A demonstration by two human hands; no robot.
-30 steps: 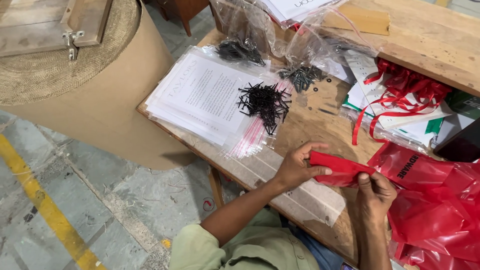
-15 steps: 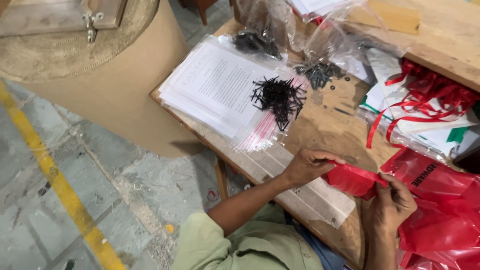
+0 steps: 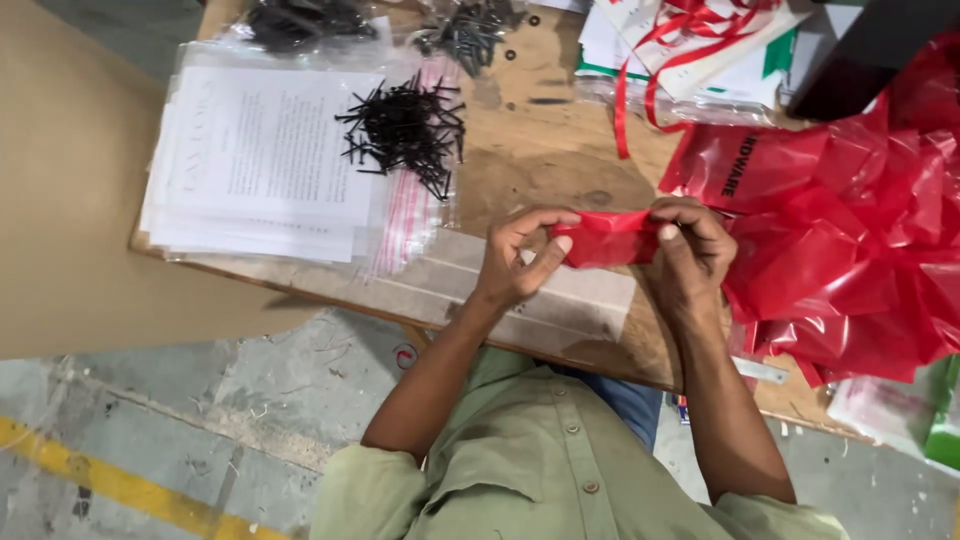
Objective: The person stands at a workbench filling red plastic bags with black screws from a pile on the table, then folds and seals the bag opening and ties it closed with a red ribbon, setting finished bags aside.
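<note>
Red plastic bag (image 3: 608, 238), folded into a short strip, lies with its long axis left to right, pinched at each end by the left hand (image 3: 520, 262) and right hand (image 3: 690, 250) above the table's (image 3: 540, 180) near edge. Half a second ago the hands sat farther apart; now both grip closer, beside the crumpled red bags (image 3: 860, 230).
</note>
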